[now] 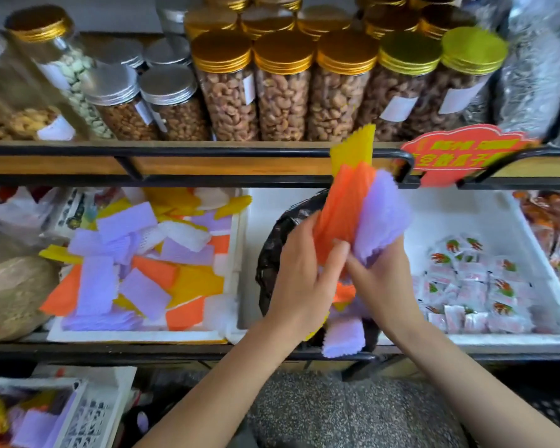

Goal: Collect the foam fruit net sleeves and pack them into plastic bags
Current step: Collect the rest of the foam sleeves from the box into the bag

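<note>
Above the black bag: both hands hold one fanned bundle of foam net sleeves (356,218), orange, purple and yellow, raised in front of the shelf rail (207,152).
Left hand (299,270): closed on the lower part of the orange sleeves, thumb in front, fingers behind; palm turned to the right, wrist nearly straight.
Right hand (377,273): closed on the purple sleeves from below, fingers curled around their lower edge; it touches the left hand at the fingertips.
Black plastic bag (274,250): it stands open under the hands, between the two white trays; some purple and orange sleeves already lie in its mouth, and one purple sleeve (343,339) hangs over the front edge of the shelf.
Remaining sleeves: a loose pile (136,263) in the white foam tray (136,336) at the left, well apart from the hands.
How they handle: I judge them very light, soft and springy (they flatten easily and open again), not fragile but a little slippery in a stack.
Where to hold: best across the flat middle or lower end of the stack, pinched firmly, because loose edges may fan out and slip.
Risk: single sleeves may fall beside the bag.
Sharpness: the bundle is a little blurred, so the number of sleeves is not clear.
</note>
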Demonstrator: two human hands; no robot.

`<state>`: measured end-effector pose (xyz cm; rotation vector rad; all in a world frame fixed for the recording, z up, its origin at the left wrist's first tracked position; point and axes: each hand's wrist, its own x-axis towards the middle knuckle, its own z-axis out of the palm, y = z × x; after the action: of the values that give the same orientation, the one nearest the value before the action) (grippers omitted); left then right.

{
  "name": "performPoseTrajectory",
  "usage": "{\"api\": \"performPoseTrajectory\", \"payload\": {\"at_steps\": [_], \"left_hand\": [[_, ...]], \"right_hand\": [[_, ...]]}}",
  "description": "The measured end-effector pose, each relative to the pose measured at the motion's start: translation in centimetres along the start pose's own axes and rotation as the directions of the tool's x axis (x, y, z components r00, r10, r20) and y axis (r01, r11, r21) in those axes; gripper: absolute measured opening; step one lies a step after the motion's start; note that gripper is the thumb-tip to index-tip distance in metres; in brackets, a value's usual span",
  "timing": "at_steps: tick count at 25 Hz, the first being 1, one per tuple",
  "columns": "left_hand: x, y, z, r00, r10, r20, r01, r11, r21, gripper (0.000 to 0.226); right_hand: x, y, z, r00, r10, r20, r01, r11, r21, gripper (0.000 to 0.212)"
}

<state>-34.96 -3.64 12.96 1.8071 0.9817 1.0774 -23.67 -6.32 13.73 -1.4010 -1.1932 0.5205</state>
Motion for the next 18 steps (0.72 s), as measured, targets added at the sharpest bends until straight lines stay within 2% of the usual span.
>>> {"api": "performPoseTrajectory", "payload": {"at_steps": [2, 4, 5, 6, 7, 9, 10, 11, 13, 14, 15, 16, 18], "left_hand": [[0.0, -0.7, 2.0, 0.989, -0.082, 0.120, 0.081, 0.997, 0.012, 0.080], [-0.1, -1.4, 3.5, 0.977, -0.144, 0.159, 0.162, 0.981, -0.108, 0.089], [0.0, -1.7, 3.9, 0.973, -0.185, 0.136, 0.207, 0.963, -0.172, 0.085], [0.3, -2.1, 3.9, 0.971, -0.220, 0.091, 0.234, 0.950, -0.205, 0.075], [0.7, -2.4, 3.5, 0.969, -0.244, 0.032, 0.245, 0.949, -0.198, 0.062], [1.7, -3.0, 2.1, 0.958, -0.275, -0.078, 0.271, 0.961, -0.062, 0.045], [2.3, -3.4, 1.4, 0.950, -0.286, -0.122, 0.291, 0.956, 0.027, 0.042], [2.8, -3.9, 0.9, 0.944, -0.290, -0.156, 0.307, 0.947, 0.097, 0.043], [3.7, -4.8, 0.2, 0.940, -0.288, -0.182, 0.320, 0.929, 0.184, 0.042], [4.0, -5.2, 0.0, 0.939, -0.290, -0.187, 0.327, 0.921, 0.214, 0.041], [4.2, -5.4, -0.2, 0.935, -0.295, -0.197, 0.338, 0.910, 0.240, 0.042], [4.4, -5.7, -0.4, 0.928, -0.306, -0.213, 0.356, 0.896, 0.266, 0.043], [4.7, -6.1, -0.7, 0.921, -0.318, -0.225, 0.376, 0.877, 0.300, 0.044]], "right_hand": [[-0.4, 1.5, -1.1, 0.986, -0.068, 0.150, 0.078, 0.995, -0.058, 0.020], [-0.7, 2.9, -0.9, 0.947, -0.176, 0.269, 0.245, 0.937, -0.250, 0.034], [-0.8, 3.4, -0.8, 0.929, -0.178, 0.326, 0.273, 0.922, -0.274, 0.039], [-0.8, 3.9, -0.9, 0.914, -0.129, 0.384, 0.224, 0.951, -0.215, 0.042], [-0.8, 3.9, -1.2, 0.889, -0.049, 0.456, 0.114, 0.987, -0.117, 0.047], [-0.7, 4.4, -1.9, 0.789, 0.129, 0.600, -0.152, 0.988, -0.013, 0.063], [-0.6, 5.0, -2.3, 0.755, 0.188, 0.629, -0.231, 0.973, -0.014, 0.071], [-0.2, 5.6, -2.5, 0.744, 0.218, 0.631, -0.296, 0.955, 0.019, 0.072], [1.2, 6.9, -2.5, 0.808, 0.246, 0.535, -0.354, 0.929, 0.107, 0.050], [2.1, 7.6, -2.3, 0.846, 0.274, 0.458, -0.327, 0.944, 0.039, 0.043], [3.0, 8.4, -2.2, 0.881, 0.283, 0.378, -0.245, 0.958, -0.146, 0.043], [4.0, 9.5, -2.2, 0.904, 0.255, 0.343, -0.107, 0.912, -0.396, 0.049], [5.3, 11.7, -2.0, 0.876, 0.302, 0.376, 0.104, 0.644, -0.758, 0.070]]}}
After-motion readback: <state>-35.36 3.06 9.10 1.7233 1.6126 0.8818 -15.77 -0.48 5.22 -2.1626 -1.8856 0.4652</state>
